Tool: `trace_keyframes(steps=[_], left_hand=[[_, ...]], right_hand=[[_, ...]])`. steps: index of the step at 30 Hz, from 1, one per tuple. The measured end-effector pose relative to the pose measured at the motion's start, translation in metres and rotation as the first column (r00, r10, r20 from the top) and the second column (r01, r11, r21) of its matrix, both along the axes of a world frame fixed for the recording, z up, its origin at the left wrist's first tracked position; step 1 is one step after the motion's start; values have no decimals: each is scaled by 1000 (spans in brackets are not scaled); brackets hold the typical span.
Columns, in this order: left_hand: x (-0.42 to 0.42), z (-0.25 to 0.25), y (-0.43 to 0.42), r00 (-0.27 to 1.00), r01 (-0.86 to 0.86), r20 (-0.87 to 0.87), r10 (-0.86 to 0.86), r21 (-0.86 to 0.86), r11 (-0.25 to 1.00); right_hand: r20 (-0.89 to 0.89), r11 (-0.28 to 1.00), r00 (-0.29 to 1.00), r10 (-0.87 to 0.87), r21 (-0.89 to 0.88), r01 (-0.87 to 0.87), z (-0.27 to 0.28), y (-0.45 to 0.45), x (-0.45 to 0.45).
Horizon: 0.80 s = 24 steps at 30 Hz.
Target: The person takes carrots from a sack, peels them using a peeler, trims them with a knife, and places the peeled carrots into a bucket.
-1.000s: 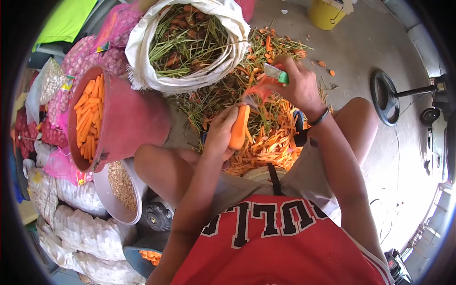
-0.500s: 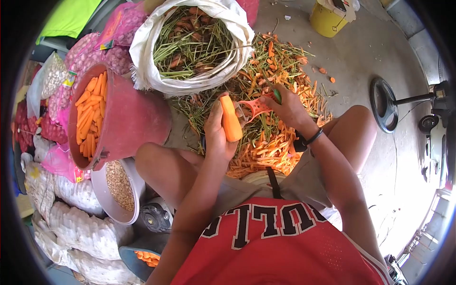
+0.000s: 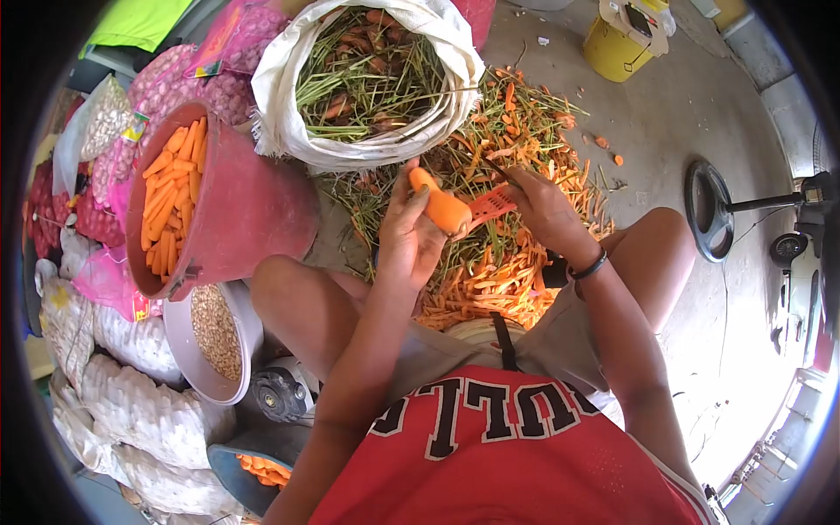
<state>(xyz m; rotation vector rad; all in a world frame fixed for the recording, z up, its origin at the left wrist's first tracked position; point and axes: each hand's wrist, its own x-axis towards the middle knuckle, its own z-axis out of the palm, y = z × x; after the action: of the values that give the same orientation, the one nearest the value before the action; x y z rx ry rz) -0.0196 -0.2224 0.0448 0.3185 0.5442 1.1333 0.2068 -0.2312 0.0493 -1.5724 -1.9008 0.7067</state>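
My left hand (image 3: 409, 236) is closed around a peeled carrot (image 3: 444, 210), which tilts with its thick end down and to the right. An orange-red peeler (image 3: 492, 205) is gripped in my right hand (image 3: 551, 214), its head close against the carrot's lower right end; contact is hard to make out. A thin dark strip, perhaps a blade, sticks out above my right fingers. Below both hands spreads a heap of carrot peelings (image 3: 494, 284), mixed with green stalks farther out.
A white sack (image 3: 276, 114) of stalks and carrot scraps stands ahead. To the left, a red bucket (image 3: 254, 214) holds peeled carrots, beside a basin (image 3: 254, 337) of pale pieces. A yellow bucket (image 3: 608, 54) is at the back right, a black wheel-shaped base (image 3: 710, 210) at right.
The carrot has turned from nearly upright to slanting right. My right hand has shifted slightly down and right, with the peeler now by the carrot's lower end.
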Motion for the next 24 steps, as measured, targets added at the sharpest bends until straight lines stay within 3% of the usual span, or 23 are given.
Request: trace_keyframes(steps=[3,6,9,13,15,17,24], left_hand=[[-7,-14,5,996,26,86,-29,32,999],[-8,-18,5,987,27,155,-35,54,998],[-6,-14,5,991,-13,132,12,10,1000],[-4,-10,3,991,-18,129,20,-15,1000],[-1,-9,2,994,-13,106,14,-13,1000],[2,-6,0,997,7,76,-7,5,1000],[13,3,-7,999,27,36,-28,4,1000]], right_hand=[[-84,998,996,-10,63,15,11,3,-1],[69,996,995,-74,59,70,26,3,2],[-53,998,996,-65,19,66,36,2,6],[-309,956,949,-55,-289,-38,54,-7,-12],[-295,987,955,-2,-156,-46,43,-12,-21],[-248,985,966,77,-129,-111,51,-15,-28],[-192,989,981,34,-133,-60,50,-13,-33]])
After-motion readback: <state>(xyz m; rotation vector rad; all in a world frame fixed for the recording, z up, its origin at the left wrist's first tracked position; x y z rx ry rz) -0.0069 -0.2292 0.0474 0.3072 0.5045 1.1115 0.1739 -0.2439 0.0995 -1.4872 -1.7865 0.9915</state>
